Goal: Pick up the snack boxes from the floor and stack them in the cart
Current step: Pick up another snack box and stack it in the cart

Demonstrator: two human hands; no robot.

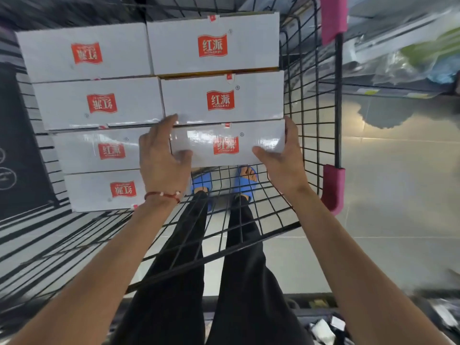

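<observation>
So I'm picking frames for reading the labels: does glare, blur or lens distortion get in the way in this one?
Head view: white glare streaks cross the glossy box gripped by the left hand and right hand, partly washing out its red logo; the frame edges are smeared, the centre sharper; the wide lens bows the cart wires; the floor shows a soft bright reflection.

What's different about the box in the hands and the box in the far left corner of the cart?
The left hand and right hand grip the held box; nobody touches the far left box. The held box's red label is right way up; the far left box's is upside down. Both are white, the same shape, and lie flat in the cart.
</observation>
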